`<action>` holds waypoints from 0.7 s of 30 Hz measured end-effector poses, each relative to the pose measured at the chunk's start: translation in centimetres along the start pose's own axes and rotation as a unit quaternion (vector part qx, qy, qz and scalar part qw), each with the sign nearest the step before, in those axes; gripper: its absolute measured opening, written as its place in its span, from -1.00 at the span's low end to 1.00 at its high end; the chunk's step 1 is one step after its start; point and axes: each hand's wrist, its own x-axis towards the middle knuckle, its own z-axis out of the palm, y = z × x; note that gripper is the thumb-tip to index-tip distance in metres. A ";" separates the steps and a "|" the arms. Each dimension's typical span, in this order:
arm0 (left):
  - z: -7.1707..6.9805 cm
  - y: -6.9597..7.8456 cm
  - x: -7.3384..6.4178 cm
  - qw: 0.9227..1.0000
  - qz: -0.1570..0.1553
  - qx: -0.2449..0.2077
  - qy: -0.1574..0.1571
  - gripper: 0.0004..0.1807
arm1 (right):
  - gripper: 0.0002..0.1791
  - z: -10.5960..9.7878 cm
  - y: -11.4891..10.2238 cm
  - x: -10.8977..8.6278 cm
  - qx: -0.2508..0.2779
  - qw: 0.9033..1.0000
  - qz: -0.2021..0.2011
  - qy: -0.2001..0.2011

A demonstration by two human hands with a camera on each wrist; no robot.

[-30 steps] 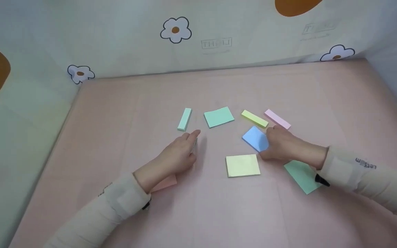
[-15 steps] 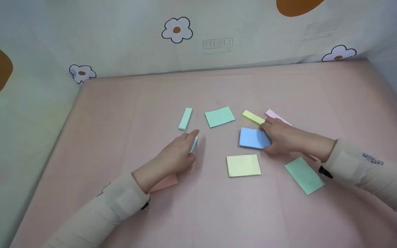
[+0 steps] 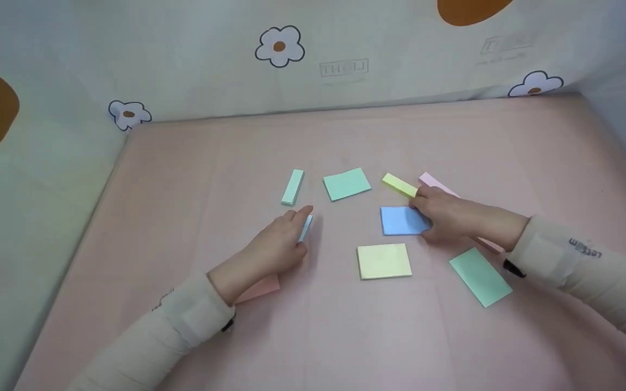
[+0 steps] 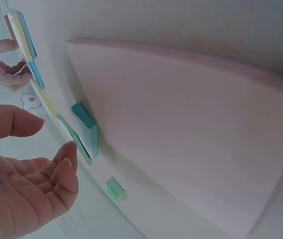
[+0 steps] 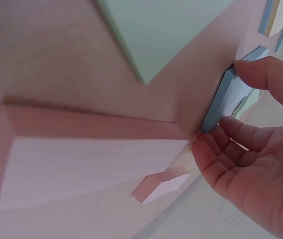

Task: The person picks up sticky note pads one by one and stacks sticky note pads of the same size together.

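at left, the salmon pad lies at six o'clock of the left hand; a dropped wrist might drag it. that hand's fingers are apart, loosely bent around nothing; the pale pad at two o'clock, partly covered, could be knocked. further right, the yellow pad sits at seven o'clock of the blue pad, the yellow strip at twelve; a wide twist might nudge either. the right hand pinches the blue pad's right end, so a loose pinch could let it slip. at one o'clock, the pink strip may be shoved by the knuckles.
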 end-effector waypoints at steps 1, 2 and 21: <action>0.0 0.0 0.0 1.000 0.001 0.000 0.000 -0.30 | -0.42 0.0 -0.1 0.0 -0.001 1.000 0.000 -0.001; 0.1 -0.1 0.0 1.000 0.002 -0.001 0.000 -0.30 | -0.42 -0.1 -0.1 -0.1 -0.002 1.000 -0.001 -0.002; -1.1 -0.3 -0.2 0.999 0.010 -0.004 0.030 -0.31 | -0.46 -0.9 -0.6 -0.5 -0.044 0.999 -0.024 0.021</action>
